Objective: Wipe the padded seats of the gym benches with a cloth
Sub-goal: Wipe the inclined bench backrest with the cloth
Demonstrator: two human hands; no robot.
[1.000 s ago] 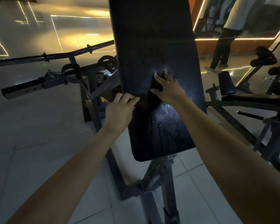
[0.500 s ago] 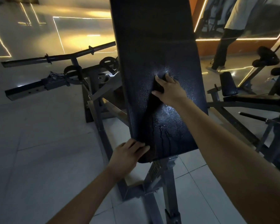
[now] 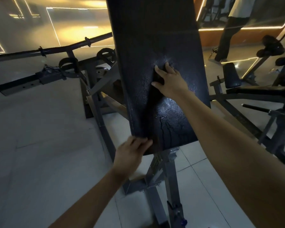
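The cloth (image 3: 152, 104) is dark and lies as a long narrow strip on the padded seat (image 3: 155, 38). It is stretched from near the middle of the pad down to its lower edge, a little left of the centre.

Its upper end is under my right grip (image 3: 169, 83), which lies flat on it. The fingers (image 3: 168, 67) are straight and spread, the thumb points to the left, and the palm presses the cloth onto the pad. A dark piece of cloth shows between the first finger and the thumb.

Its lower end is in my left grip (image 3: 132, 153), at the bottom left corner of the pad. This grip is blurred, but its fingers are curled and clench the cloth end against the pad's edge. So the cloth runs between both grips and touches the pad along its whole length.

The padded seat is black, tilted and wet. Small drops shine around my right grip, and thin run marks (image 3: 168, 127) go down to the lower edge. Under the seat stands a grey steel frame (image 3: 163, 170) on a floor (image 3: 39, 145) of pale tiles. To the left a long bar (image 3: 56, 48) lies on a rack. To the right is another bench (image 3: 262, 92) with a dark pad. Far behind on the right stands a person (image 3: 229, 37); I see only the legs and a light top.
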